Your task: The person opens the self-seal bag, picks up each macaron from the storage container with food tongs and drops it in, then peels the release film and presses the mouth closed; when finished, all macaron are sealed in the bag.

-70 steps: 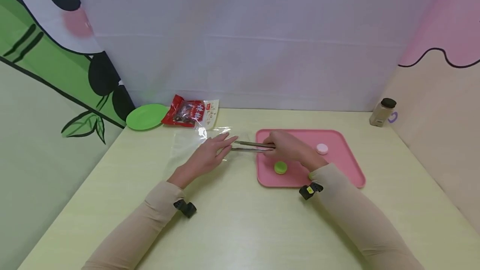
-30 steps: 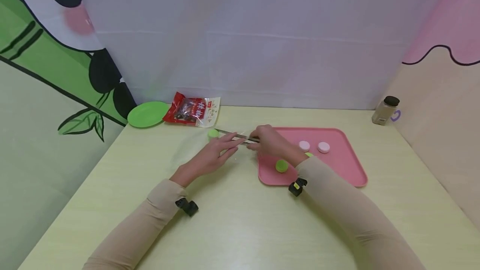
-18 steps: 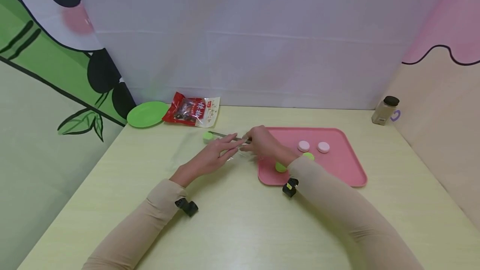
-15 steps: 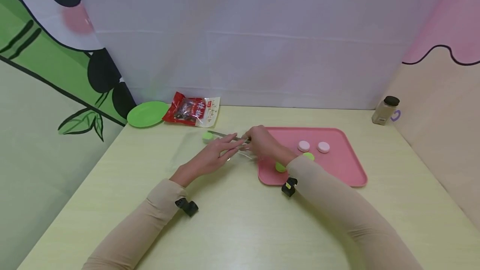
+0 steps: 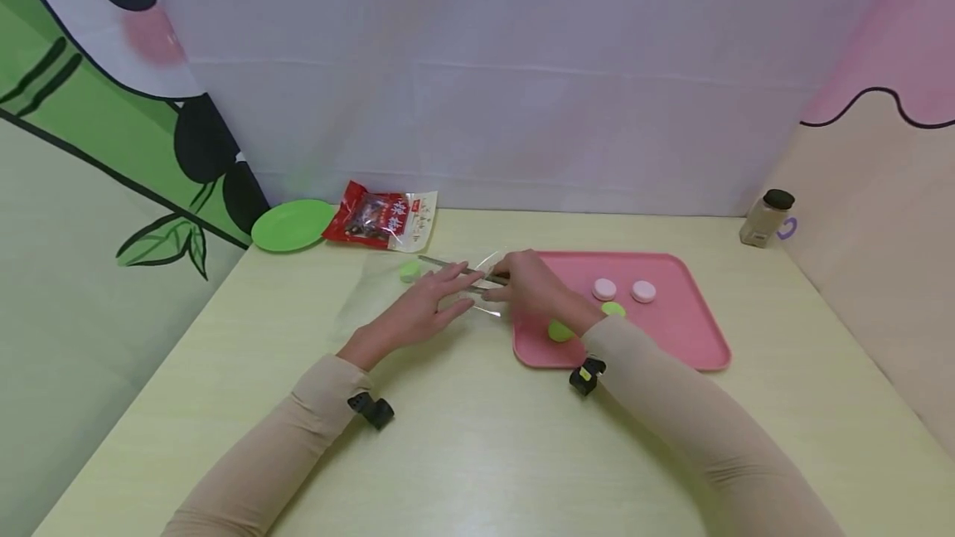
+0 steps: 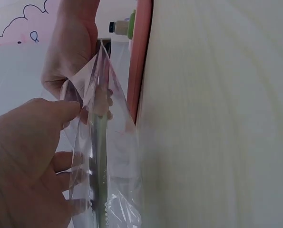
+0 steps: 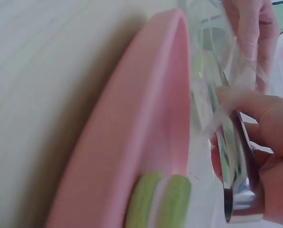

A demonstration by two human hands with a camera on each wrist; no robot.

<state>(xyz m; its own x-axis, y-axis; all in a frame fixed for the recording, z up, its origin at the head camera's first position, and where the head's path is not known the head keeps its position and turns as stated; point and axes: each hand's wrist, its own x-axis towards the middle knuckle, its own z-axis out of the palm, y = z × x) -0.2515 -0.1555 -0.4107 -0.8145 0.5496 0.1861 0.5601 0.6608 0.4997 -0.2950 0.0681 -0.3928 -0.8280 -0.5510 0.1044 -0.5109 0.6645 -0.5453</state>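
My left hand (image 5: 421, 309) holds a clear plastic bag (image 6: 120, 166) at its mouth, thumb at the film's edge and fingers lying along it. My right hand (image 5: 533, 284) grips metal tongs (image 7: 239, 166), whose arms reach left into the bag. A green macaron (image 5: 409, 272) lies inside the bag near its far left, just past the tong tips. To the right, the pink tray (image 5: 679, 338) carries two pink macarons, one of them this pale macaron (image 5: 644, 292), and two green macarons, including a front one (image 5: 559, 331) partly hidden by the right forearm.
A red and white snack packet (image 5: 380, 218) and a green plate (image 5: 293, 226) sit at the back left of the table (image 5: 462, 454). A black-capped jar (image 5: 767, 218) stands at the back right, beside the wall.
The tongs went left into the bag with a green macaron, then drew slightly back right, leaving it apart from their tips. The left hand stayed nearly still.
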